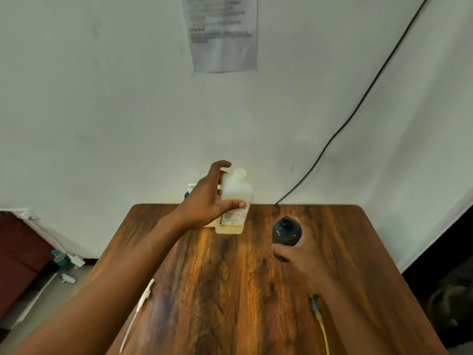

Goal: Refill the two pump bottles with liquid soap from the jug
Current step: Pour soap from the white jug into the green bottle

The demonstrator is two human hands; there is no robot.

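At the far edge of the wooden table (pixel 230 290), left hand (pixel 204 201) closed around the upright translucent jug (pixel 234 201), yellowish liquid low in its base, right hand (pixel 304 254) gripping the uncapped dark bottle (pixel 286 231) standing nearby, a second pump bottle (pixel 190 189) partly hidden behind the left hand.

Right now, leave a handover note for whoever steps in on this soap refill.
Left hand: grip on the white jug, upright above the table's far edge, a little yellowish soap at its bottom.
Right hand: grip on the dark bottle, neck open, pump off.
Second pump bottle is mostly hidden behind the left hand.
Nothing is pouring; fill levels unclear. Left: pour, refit pumps.
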